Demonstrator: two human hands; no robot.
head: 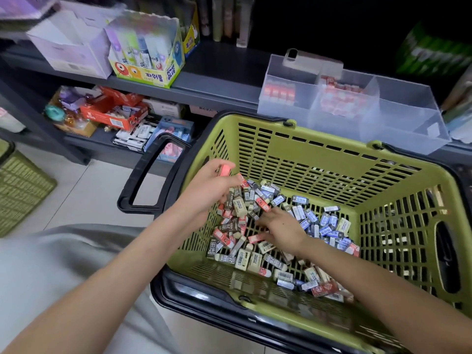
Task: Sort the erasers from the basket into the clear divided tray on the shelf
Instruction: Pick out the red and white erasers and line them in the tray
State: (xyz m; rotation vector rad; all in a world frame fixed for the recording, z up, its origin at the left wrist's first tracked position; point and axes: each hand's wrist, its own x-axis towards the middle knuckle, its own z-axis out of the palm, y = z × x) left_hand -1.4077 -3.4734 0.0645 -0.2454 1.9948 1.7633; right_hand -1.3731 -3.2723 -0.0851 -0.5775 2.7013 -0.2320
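- Right, the left hand (212, 185) is up over the basket's left side, its grip curled tight round a pink-red eraser (225, 170) that pokes out above the fingers.
- The right hand (283, 229) is down in the pile, fingers reaching toward a red-sleeved eraser (255, 238). It's blurred there, so I can't tell whether that grip has closed on anything.
- The erasers (316, 226) lie loose and jumbled across the floor of the green basket (332, 139), with red, blue, dark and cream sleeves all mixed.
- The clear divided tray (398, 118) sits on the shelf (219, 83) just behind the basket's far rim, with red ones showing in its left and middle compartments.
- On handling, I'd judge these to be small, light, rubbery blocks, not fragile, so several should fit in one fist. The paper sleeves look slick and may slide off.
- The best hold looks like thumb and forefinger across the long sides, on the middle of the sleeve rather than the bare rubber end.
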